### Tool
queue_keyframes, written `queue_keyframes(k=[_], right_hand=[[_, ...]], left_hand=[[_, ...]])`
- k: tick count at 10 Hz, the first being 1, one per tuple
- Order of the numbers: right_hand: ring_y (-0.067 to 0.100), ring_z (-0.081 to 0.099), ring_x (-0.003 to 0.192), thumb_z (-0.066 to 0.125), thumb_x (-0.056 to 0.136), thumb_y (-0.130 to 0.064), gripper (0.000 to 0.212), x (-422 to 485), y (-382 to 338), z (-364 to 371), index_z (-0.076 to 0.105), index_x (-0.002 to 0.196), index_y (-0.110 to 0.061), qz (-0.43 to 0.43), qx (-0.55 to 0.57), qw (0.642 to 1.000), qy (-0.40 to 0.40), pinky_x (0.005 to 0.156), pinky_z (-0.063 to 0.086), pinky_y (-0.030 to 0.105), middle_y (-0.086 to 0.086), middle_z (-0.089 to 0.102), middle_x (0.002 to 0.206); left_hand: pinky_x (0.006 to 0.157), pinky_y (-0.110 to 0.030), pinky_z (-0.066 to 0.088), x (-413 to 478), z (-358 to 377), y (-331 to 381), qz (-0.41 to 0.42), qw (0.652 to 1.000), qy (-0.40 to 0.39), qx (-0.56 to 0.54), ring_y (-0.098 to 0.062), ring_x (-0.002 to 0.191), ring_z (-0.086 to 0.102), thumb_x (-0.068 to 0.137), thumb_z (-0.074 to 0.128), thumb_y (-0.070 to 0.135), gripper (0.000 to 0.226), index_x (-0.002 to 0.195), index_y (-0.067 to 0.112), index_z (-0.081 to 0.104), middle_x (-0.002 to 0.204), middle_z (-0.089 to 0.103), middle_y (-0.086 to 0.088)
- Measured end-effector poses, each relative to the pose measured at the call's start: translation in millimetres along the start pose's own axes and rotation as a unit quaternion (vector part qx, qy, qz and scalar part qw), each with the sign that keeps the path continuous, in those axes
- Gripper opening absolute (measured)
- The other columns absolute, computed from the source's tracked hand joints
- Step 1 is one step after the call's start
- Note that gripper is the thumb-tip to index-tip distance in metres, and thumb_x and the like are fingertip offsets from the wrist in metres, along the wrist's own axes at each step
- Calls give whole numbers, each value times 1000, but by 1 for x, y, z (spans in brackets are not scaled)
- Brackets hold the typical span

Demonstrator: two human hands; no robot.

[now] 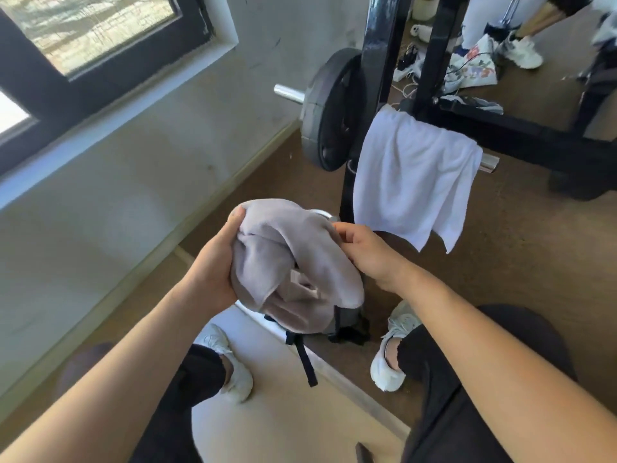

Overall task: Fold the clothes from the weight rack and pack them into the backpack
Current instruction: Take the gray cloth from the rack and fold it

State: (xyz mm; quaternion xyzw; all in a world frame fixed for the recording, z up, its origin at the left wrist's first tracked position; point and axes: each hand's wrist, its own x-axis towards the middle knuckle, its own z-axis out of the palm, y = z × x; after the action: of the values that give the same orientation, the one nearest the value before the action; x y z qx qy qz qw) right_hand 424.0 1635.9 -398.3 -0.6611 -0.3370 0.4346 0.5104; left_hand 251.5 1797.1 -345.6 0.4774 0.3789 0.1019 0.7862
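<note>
A bunched grey-beige cloth (293, 262) is held in front of me over the floor. My left hand (217, 265) grips its left side with the thumb on top. My right hand (367, 252) pinches its right edge. Under the cloth a grey backpack (347, 320) with dark straps stands on the floor, mostly hidden by the cloth. A white cloth (414, 182) hangs over a chrome peg of the black weight rack (380, 61), just right of and beyond my hands.
A dark weight plate (330, 108) sits on the rack's upper peg. A white wall with a window (83, 31) runs along the left. My white shoes (390, 359) and dark-trousered legs flank the backpack. Another person's legs (521, 45) and a printed bag stand far right.
</note>
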Motion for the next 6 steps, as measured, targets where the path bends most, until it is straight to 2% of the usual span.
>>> queue_keyframes(k=[1, 2, 3, 4, 5, 6], right_hand=[[13, 71, 90, 49, 104, -10, 24, -21, -2, 8, 68, 118, -14, 66, 161, 983, -55, 75, 58, 25, 4, 75, 104], [7, 71, 70, 48, 102, -12, 20, -42, -2, 30, 68, 100, -15, 120, 265, 954, -71, 63, 56, 20, -5, 75, 78], [0, 67, 52, 39, 108, -13, 26, -66, -17, 60, 58, 92, -20, 195, 327, 924, -21, 46, 52, 16, -15, 70, 59], [11, 70, 69, 43, 107, -21, 22, -80, -12, 81, 63, 99, -16, 229, 336, 913, 33, 62, 59, 24, 1, 73, 84], [24, 68, 96, 49, 105, -34, 35, -92, -12, 104, 69, 118, -9, 283, 347, 891, 70, 90, 55, 36, 14, 71, 103], [25, 65, 102, 47, 106, -36, 36, -96, 2, 114, 67, 119, -9, 314, 355, 873, 118, 93, 53, 38, 13, 69, 110]], left_hand=[[85, -39, 57, -22, -22, -20, -11, 1000, 14, 4, -24, 96, 75, 104, 51, 41, 31, 113, 23, 74, 112, 76, -14], [92, -43, 55, -36, -43, -52, 1, 999, 32, 35, -31, 107, 72, 99, 60, 33, 27, 120, 20, 71, 115, 75, -17], [104, -49, 52, -51, -53, -86, 10, 993, 56, 106, -32, 117, 68, 79, 74, 38, 48, 124, 23, 68, 118, 75, -14], [99, -35, 53, -59, -53, -107, 24, 975, 41, 216, -20, 113, 66, 87, 74, 31, 50, 134, 28, 57, 135, 64, -9], [105, -33, 46, -67, -50, -114, 81, 952, -8, 296, -14, 127, 51, 75, 77, 42, 66, 134, 33, 51, 145, 47, 2], [96, -34, 53, -83, -48, -113, 100, 947, -108, 284, -17, 118, 59, 70, 79, 40, 60, 123, 30, 52, 130, 54, -1]])
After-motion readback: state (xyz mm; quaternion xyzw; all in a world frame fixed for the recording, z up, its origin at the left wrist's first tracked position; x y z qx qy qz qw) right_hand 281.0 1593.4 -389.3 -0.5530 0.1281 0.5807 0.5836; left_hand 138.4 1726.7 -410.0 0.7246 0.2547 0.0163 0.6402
